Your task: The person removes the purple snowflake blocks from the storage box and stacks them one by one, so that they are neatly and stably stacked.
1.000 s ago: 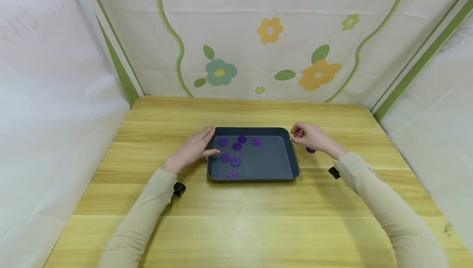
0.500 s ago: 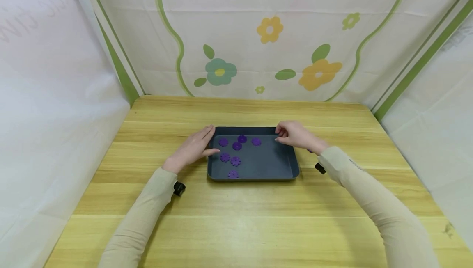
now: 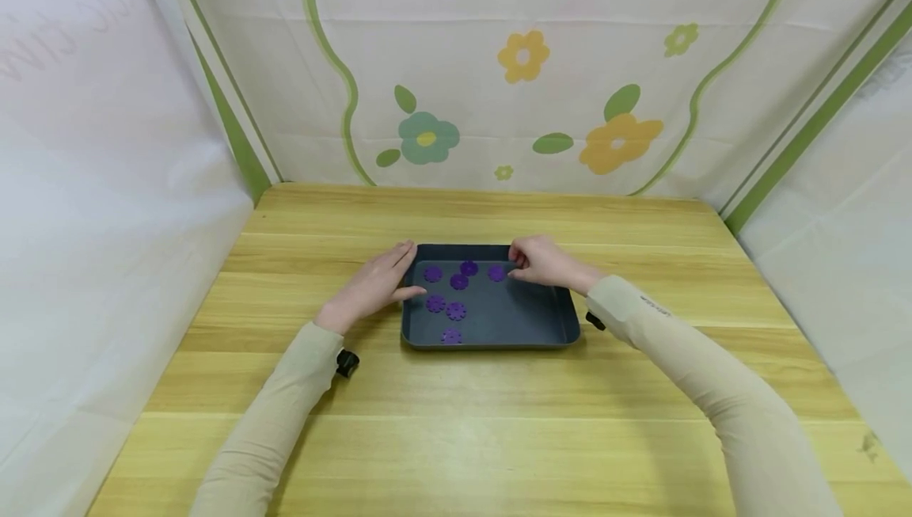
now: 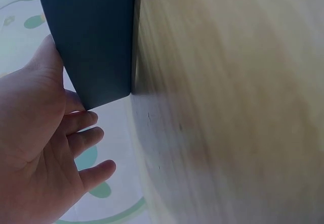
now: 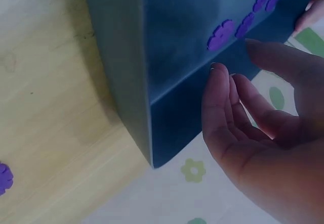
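Head view shows the dark tray (image 3: 541,319) lying flat in the middle of the wooden table (image 3: 456,422), its long axis running left to right. The left hand (image 3: 374,283) rests with straight fingers against the tray's left rim. The right hand (image 3: 539,262) hovers over the far-right part, fingers loosely bent and empty, just beside a purple flower disc (image 3: 496,272).

Dark tray (image 3: 541,319) lies flat, holding seven purple discs (image 3: 456,311).
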